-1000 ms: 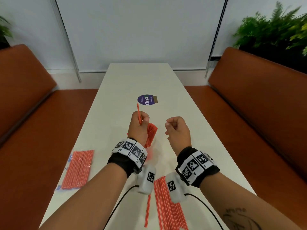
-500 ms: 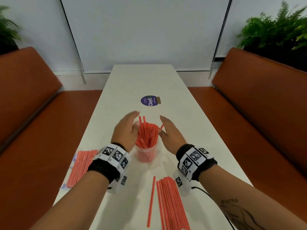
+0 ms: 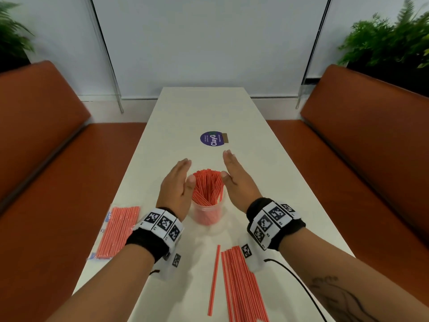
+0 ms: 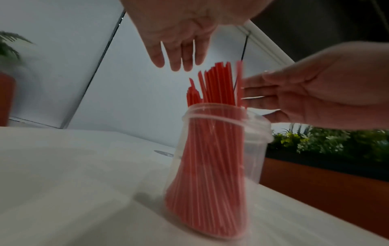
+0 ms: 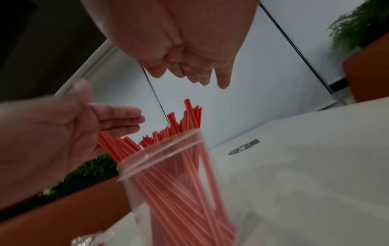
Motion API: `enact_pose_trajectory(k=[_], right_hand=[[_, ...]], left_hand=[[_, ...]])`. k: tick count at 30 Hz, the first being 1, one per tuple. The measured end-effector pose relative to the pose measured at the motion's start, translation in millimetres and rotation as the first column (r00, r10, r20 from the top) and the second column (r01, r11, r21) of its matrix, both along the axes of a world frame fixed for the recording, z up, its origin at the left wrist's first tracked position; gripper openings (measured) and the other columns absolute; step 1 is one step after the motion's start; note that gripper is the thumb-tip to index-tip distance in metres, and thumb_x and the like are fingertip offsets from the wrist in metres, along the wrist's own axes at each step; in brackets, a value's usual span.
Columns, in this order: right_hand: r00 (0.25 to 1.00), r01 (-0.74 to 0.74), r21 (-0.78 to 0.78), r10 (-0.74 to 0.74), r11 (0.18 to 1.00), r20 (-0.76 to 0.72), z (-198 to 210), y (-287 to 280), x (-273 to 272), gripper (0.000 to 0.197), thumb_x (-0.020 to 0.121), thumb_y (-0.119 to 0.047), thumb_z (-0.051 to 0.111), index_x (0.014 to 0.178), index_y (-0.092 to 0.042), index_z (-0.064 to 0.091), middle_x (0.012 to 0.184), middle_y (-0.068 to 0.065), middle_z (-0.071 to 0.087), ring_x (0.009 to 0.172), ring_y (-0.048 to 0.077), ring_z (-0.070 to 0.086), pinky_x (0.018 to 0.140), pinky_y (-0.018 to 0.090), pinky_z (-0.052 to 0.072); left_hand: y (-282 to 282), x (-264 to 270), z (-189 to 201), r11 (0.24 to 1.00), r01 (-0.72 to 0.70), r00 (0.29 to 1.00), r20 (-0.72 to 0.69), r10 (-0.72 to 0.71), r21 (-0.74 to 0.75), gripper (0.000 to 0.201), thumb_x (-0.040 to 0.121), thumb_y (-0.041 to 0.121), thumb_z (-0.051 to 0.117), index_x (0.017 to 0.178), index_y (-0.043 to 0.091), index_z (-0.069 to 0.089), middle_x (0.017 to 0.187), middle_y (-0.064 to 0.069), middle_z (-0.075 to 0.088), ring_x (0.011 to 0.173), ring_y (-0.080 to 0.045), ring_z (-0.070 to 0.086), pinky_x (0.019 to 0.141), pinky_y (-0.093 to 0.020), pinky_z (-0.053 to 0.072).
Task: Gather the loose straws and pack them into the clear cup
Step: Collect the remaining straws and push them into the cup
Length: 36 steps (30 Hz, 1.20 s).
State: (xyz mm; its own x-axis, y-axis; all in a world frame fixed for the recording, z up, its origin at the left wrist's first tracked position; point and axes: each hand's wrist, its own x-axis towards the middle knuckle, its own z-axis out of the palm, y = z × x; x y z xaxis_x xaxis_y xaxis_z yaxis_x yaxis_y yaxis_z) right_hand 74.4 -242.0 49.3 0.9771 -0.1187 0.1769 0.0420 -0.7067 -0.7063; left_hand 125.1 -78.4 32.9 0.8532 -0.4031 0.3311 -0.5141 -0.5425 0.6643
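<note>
White table runs lengthwise between two orange benches; plants sit in both far corners; purple round sticker lies on the table beyond the hands. Clear cup stands upright mid-table, packed with red straws that fan out above the rim. Left hand and right hand flank the cup, palms facing each other, fingers straight and released, grasping nothing; thumbs sit close to the straw tops, contact unclear from the head view. Only the head view shows the rest: loose straws lie in a pile on the near edge, one single straw just left of them; a wrapped pack of straws lies at the left edge. Left wrist view alone shows right fingers right at the rightmost straw tips; blurred, can't confirm touch. Right wrist view shows left fingers above the leaning straws.
</note>
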Motion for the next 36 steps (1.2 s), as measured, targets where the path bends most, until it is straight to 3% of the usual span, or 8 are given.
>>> enact_pose_trajectory(k=[4, 7, 10, 14, 22, 26, 31, 36], right_hand=[[0.976, -0.177, -0.299, 0.128, 0.938, -0.177, -12.3, 4.1, 3.1, 0.051, 0.1, -0.019, 0.029, 0.149, -0.015, 0.014, 0.16, 0.002, 0.008, 0.148, 0.018, 0.0, 0.121, 0.043, 0.009], [0.984, -0.157, -0.352, 0.117, 0.923, -0.133, -10.8, 6.2, 5.5, 0.05, 0.099, -0.016, 0.031, 0.148, -0.016, 0.019, 0.159, 0.001, 0.014, 0.148, 0.018, 0.004, 0.119, 0.042, 0.011], [0.997, -0.076, -0.342, 0.072, 0.937, -0.024, -7.4, 8.1, 8.9, 0.051, 0.099, -0.017, 0.031, 0.148, -0.014, 0.018, 0.159, 0.003, 0.012, 0.148, 0.019, 0.003, 0.119, 0.041, 0.012], [0.974, -0.199, -0.47, 0.12, 0.86, -0.192, -4.0, 12.8, 14.0, 0.048, 0.099, -0.018, 0.029, 0.147, -0.015, 0.022, 0.158, 0.002, 0.016, 0.148, 0.019, 0.007, 0.119, 0.043, 0.014], [0.985, -0.138, -0.44, 0.079, 0.887, -0.151, 2.0, 10.8, 8.2, 0.052, 0.099, -0.023, 0.034, 0.148, -0.017, 0.018, 0.159, 0.005, 0.009, 0.148, 0.023, 0.004, 0.119, 0.048, 0.015], [0.976, 0.216, -0.151, -0.212, 0.965, 0.043, 14.3, -0.8, -18.3, 0.049, 0.093, -0.032, 0.049, 0.138, -0.015, 0.038, 0.144, 0.009, 0.04, 0.133, 0.025, 0.039, 0.107, 0.04, 0.037], [0.787, 0.153, -0.182, -0.231, 0.971, -0.572, 7.2, -4.9, -63.5, 0.031, 0.086, -0.035, 0.061, 0.076, -0.01, 0.047, 0.07, 0.002, 0.052, 0.061, 0.016, 0.054, 0.057, 0.025, 0.046], [0.607, 0.074, -0.181, -0.189, 0.981, -0.772, -10.3, 8.2, -104.8, 0.034, 0.081, -0.028, 0.07, 0.078, -0.003, 0.047, 0.092, 0.017, 0.063, 0.073, 0.026, 0.061, 0.054, 0.027, 0.048]], left_hand=[[-11.9, -4.6, -3.5, 0.894, 0.083, 0.995, 0.016, -0.1, 0.44, 0.079, 0.086, 0.062, 0.026, 0.146, 0.011, 0.021, 0.156, -0.007, 0.02, 0.145, -0.022, 0.016, 0.118, -0.038, 0.02], [-13.4, 3.5, -1.0, 0.898, 0.044, 0.997, 0.035, -0.066, 0.439, 0.054, 0.096, 0.03, 0.036, 0.145, 0.012, 0.024, 0.155, -0.005, 0.025, 0.144, -0.02, 0.02, 0.117, -0.037, 0.022], [-10.7, 7.3, 3.6, 0.903, -0.013, 0.997, 0.075, -0.021, 0.43, 0.055, 0.096, 0.033, 0.034, 0.145, 0.01, 0.023, 0.156, -0.006, 0.022, 0.145, -0.02, 0.018, 0.117, -0.037, 0.019], [-13.4, 4.4, 4.3, 0.841, 0.035, 0.998, 0.028, -0.06, 0.54, 0.052, 0.097, 0.03, 0.03, 0.144, 0.01, 0.025, 0.156, -0.006, 0.022, 0.14, -0.022, 0.031, 0.111, -0.036, 0.028], [-8.8, -3.3, 8.6, 0.882, -0.025, 0.999, 0.035, 0.01, 0.47, 0.051, 0.095, 0.032, 0.036, 0.143, 0.014, 0.03, 0.155, -0.006, 0.024, 0.143, -0.022, 0.023, 0.114, -0.041, 0.024], [-0.2, -33.5, 26.0, 0.979, -0.119, 0.981, 0.173, 0.091, 0.163, 0.028, 0.089, 0.024, 0.051, 0.115, 0.014, 0.057, 0.119, -0.004, 0.053, 0.11, -0.022, 0.049, 0.091, -0.033, 0.04], [-5.6, -84.5, 16.8, 0.888, 0.138, 0.969, -0.245, -0.031, 0.438, 0.025, 0.091, 0.032, 0.045, 0.088, 0.012, 0.06, 0.083, -0.001, 0.06, 0.079, -0.02, 0.059, 0.071, -0.027, 0.044], [-10.2, -110.7, -16.1, 0.635, 0.337, 0.867, -0.492, 0.078, 0.695, 0.044, 0.087, 0.049, 0.05, 0.059, 0.018, 0.037, 0.063, 0.003, 0.043, 0.07, -0.017, 0.051, 0.059, -0.024, 0.039]])
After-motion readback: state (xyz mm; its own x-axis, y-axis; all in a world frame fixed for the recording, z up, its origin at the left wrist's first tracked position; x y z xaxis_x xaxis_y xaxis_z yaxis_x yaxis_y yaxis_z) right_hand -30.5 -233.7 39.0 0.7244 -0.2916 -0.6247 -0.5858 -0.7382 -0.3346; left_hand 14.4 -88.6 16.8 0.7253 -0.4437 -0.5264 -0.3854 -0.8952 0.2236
